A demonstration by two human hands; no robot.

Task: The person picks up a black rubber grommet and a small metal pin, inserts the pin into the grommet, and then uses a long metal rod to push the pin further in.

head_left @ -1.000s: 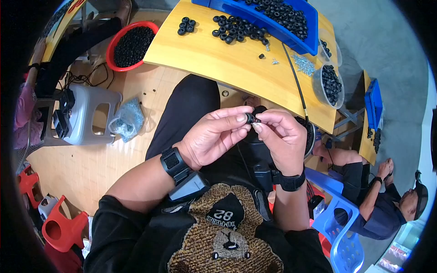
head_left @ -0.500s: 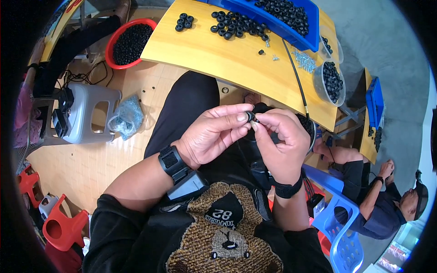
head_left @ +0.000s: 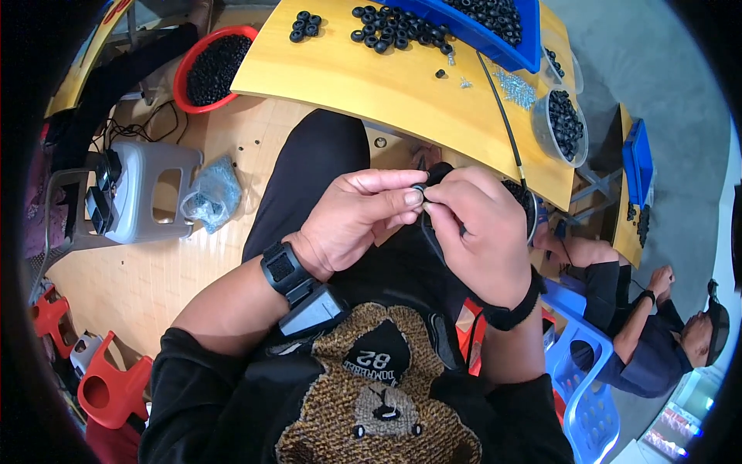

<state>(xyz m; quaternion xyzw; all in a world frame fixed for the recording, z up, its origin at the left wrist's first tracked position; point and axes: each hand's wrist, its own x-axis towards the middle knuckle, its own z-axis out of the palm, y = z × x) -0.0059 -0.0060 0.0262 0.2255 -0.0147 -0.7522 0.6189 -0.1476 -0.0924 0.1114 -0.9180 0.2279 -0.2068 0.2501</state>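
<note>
Above my lap, my left hand pinches a small black round part between thumb and fingers, its other fingers curled loosely behind. My right hand meets it from the right, thumb and forefinger pressed together at the part's edge. Whatever sits between those right fingertips is too small and covered to make out. On the yellow table beyond my hands lie many loose black ring-shaped parts, a smaller group to the left, and a scatter of small silvery pieces.
A blue tray and a clear tub hold more black parts. A thin black rod crosses the table's right side. At left are a red basin, grey stool and plastic bag. Another person sits at right.
My right hand has turned and shifted slightly up, so its fingers now cover more of the black part. The left hand has barely moved. The whole view has shifted a little.
</note>
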